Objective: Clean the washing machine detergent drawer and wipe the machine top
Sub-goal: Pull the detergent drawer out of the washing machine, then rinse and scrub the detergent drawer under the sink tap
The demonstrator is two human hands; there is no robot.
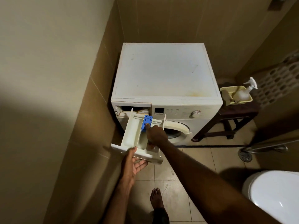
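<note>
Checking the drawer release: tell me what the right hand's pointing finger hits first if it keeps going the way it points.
The right hand has its finger already at the blue insert in the detergent drawer. Straight on, it presses that insert first; behind lies the open drawer slot, though depth is uncertain.

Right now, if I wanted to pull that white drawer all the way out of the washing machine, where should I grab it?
Probably the detergent drawer by its front panel, from below, where the left hand already cups it palm up. It hangs far out and tilts down, so the front end needs support. The right hand presses a finger on the blue insert, likely the release catch.
</note>
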